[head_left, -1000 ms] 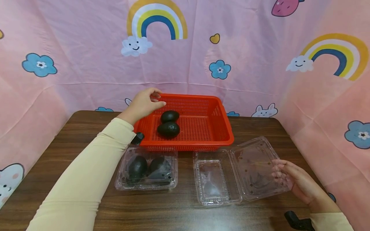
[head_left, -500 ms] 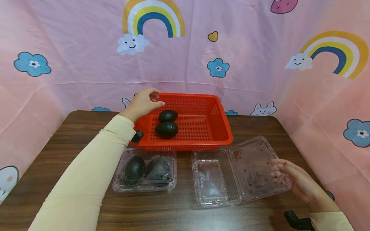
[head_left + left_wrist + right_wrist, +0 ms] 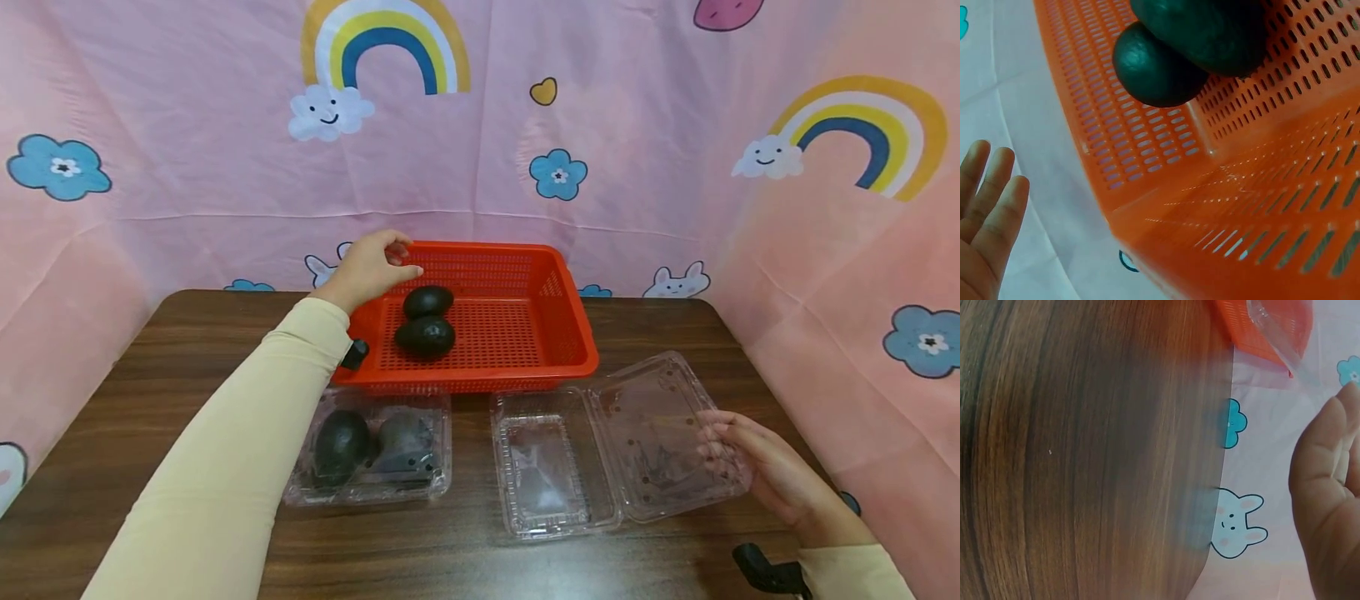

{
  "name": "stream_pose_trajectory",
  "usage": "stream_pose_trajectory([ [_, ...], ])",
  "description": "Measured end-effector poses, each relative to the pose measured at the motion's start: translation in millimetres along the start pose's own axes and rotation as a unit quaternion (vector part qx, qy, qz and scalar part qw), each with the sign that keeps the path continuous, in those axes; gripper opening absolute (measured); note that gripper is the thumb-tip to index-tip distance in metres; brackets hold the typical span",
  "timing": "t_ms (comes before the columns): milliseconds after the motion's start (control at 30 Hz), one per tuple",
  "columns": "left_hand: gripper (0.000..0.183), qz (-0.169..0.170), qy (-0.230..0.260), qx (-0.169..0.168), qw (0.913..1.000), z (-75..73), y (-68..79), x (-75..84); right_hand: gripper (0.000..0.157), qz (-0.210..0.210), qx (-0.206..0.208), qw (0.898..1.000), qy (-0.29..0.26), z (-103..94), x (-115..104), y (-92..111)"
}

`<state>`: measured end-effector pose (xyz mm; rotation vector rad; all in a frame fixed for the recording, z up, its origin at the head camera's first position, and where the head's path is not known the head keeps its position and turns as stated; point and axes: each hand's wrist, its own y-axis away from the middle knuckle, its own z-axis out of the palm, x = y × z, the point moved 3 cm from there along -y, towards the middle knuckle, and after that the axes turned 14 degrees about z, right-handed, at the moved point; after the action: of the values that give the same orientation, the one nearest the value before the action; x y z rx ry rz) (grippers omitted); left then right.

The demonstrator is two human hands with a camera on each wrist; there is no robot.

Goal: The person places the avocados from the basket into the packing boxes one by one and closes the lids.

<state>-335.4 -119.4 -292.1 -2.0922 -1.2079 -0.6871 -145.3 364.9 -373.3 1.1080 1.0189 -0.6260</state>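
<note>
My left hand (image 3: 369, 271) hovers at the back left corner of the red plastic basket (image 3: 588, 367), its fingers apart and nothing between them. Two dark green avocados (image 3: 425, 337) lie inside the basket, one behind the other; the left wrist view shows them touching. On the right, my right hand (image 3: 772, 471) holds the outer edge of the raised lid (image 3: 660, 437) of a clear plastic clamshell box (image 3: 555, 521), its fingers showing through the plastic. That box's base holds nothing visible. In the right wrist view, a strip of clear plastic (image 3: 1282, 347) reaches the hand (image 3: 1325, 487).
Left of the unfolded box stands a closed clear clamshell (image 3: 442, 479) with two dark avocados (image 3: 341, 446) in it, close against the basket's front. Brown wooden table (image 3: 420, 558) lies beneath. A pink patterned cloth (image 3: 630, 167) hangs behind and at the sides.
The view has shifted slightly, so the scene slides a little to the left. Both hands keep their places by the basket and the lid; the avocados stay put.
</note>
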Motion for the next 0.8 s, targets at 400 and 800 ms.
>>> stream_pose_trajectory([
  [400,0.048,0.007,-0.021,-0.007,0.9997,10.4,-9.9,-16.9,0.042,-0.028,-0.019,0.999,0.007,1.7,0.4,-1.0],
  [800,0.054,-0.018,-0.010,-0.036,0.9991,19.6,-11.1,-30.1,0.035,-0.009,0.012,1.000,0.026,0.1,-0.8,-1.3],
])
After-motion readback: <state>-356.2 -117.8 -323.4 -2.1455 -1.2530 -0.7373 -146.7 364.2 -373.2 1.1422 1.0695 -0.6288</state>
